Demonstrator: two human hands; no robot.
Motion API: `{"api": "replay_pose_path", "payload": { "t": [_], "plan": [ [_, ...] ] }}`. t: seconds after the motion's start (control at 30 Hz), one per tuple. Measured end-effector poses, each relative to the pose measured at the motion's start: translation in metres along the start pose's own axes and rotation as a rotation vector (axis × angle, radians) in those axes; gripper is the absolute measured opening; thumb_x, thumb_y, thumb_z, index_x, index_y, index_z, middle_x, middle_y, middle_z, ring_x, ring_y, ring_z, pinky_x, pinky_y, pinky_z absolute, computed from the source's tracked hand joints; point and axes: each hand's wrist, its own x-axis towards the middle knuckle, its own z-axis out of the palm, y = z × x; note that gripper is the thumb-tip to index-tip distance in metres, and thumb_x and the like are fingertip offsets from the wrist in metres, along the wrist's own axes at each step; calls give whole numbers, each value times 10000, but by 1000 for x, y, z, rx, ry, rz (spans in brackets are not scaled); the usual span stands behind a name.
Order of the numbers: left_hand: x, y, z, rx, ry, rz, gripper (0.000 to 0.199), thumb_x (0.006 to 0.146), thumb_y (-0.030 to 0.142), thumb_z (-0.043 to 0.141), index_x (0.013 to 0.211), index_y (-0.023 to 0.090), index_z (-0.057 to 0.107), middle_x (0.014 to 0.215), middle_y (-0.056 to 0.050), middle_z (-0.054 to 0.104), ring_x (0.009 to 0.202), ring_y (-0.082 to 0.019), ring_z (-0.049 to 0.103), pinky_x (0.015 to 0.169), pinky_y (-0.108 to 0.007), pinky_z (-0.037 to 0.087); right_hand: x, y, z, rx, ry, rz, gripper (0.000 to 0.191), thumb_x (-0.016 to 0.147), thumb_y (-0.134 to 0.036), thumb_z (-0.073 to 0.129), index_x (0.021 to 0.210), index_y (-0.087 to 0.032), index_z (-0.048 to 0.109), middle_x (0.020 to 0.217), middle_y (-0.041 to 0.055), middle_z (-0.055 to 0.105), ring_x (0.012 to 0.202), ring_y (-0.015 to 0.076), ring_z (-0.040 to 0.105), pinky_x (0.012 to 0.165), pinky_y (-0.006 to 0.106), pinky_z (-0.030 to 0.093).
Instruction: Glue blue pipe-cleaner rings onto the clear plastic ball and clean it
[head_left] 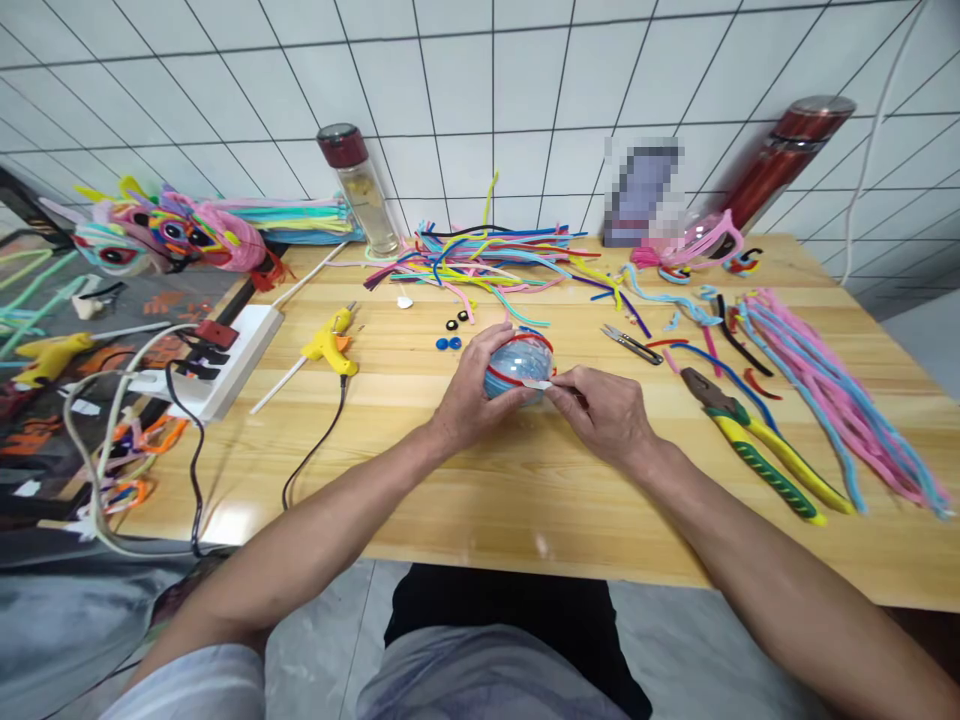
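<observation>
My left hand is wrapped round a clear, rounded ball with light blue inside or behind it and red fuzzy strips across it. My right hand pinches a small flat white piece against the ball's lower right side. Whether that piece is stuck to the ball I cannot tell. Just left of the ball lie two blue round pieces and two small black ring-like pieces. Thread snips rest beyond my right hand.
A yellow glue gun and white power strip are on the left. Pipe cleaners are piled at the back. Pliers and a pink-and-blue bundle lie right. A glass bottle and red flask stand by the wall.
</observation>
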Motion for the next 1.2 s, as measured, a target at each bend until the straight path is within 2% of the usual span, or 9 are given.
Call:
{"api": "replay_pose_path", "payload": {
  "t": [0.17, 0.4, 0.67, 0.77, 0.83, 0.9, 0.97, 1.07, 1.2],
  "plan": [
    [3, -2, -1, -18, 8, 20, 760, 853, 579, 766, 1453, 249, 436, 1479, -169, 556, 1440, -319, 518, 1202, -552, 430, 1, 0, 5, 7, 42, -32, 239, 1040, -358, 573, 909, -196, 690, 740, 16, 737, 622, 124, 647, 617, 253, 435],
    [7, -2, -1, -25, 35, 20, 663, 884, 531, 755, 1408, 235, 477, 1430, -150, 590, 1404, -296, 550, 1188, -510, 449, 3, -3, 10, -16, 133, -73, 192, 1023, -305, 610, 893, -183, 681, 723, 23, 720, 643, 132, 653, 639, 258, 435],
    [6, 5, 1, 6, 13, 11, 619, 897, 526, 740, 1380, 229, 491, 1435, -155, 603, 1431, -299, 537, 1189, -525, 450, 5, -1, 8, -34, 84, 21, 241, 1043, -360, 566, 904, -210, 693, 759, 30, 744, 676, 146, 673, 649, 270, 463],
    [3, 6, 3, 2, 7, -6, 676, 898, 553, 727, 1428, 228, 463, 1472, -164, 578, 1452, -306, 518, 1200, -524, 440, 5, 2, 4, -37, 103, 42, 236, 1045, -354, 561, 918, -205, 694, 775, 33, 748, 691, 148, 676, 662, 274, 465],
    [2, 6, 2, -2, 3, -19, 800, 863, 589, 750, 1487, 222, 410, 1516, -189, 537, 1470, -326, 494, 1215, -532, 421, 5, 3, 1, -49, 105, 37, 236, 1039, -361, 571, 910, -206, 695, 765, 33, 744, 683, 150, 670, 655, 282, 459],
    [1, 8, -1, 18, 19, 1, 938, 801, 644, 781, 1527, 227, 359, 1567, -213, 477, 1507, -353, 441, 1237, -562, 381, 5, 3, -2, -74, 94, 17, 230, 1032, -367, 585, 908, -209, 697, 751, 32, 740, 668, 151, 661, 645, 292, 453],
    [1, 11, -6, 65, 50, 51, 961, 764, 687, 785, 1510, 239, 378, 1614, -218, 415, 1547, -370, 372, 1251, -602, 338, 6, 0, -5, -107, 92, -28, 217, 1025, -370, 599, 910, -214, 695, 751, 29, 743, 669, 153, 657, 651, 298, 453],
    [3, 17, -14, 132, 72, 117, 686, 839, 642, 742, 1348, 231, 538, 1628, -197, 406, 1560, -362, 348, 1250, -635, 310, 7, -8, -6, -164, 121, -117, 222, 1021, -369, 611, 872, -219, 680, 748, 23, 746, 673, 149, 649, 659, 303, 444],
    [3, 27, -19, 139, 25, 128, 255, 972, 472, 656, 1045, 228, 664, 1545, -128, 541, 1527, -305, 414, 1250, -619, 324, 7, -16, -7, -238, 96, -173, 249, 1036, -368, 587, 835, -241, 665, 742, 3, 746, 650, 135, 619, 635, 315, 402]
  ]
}}
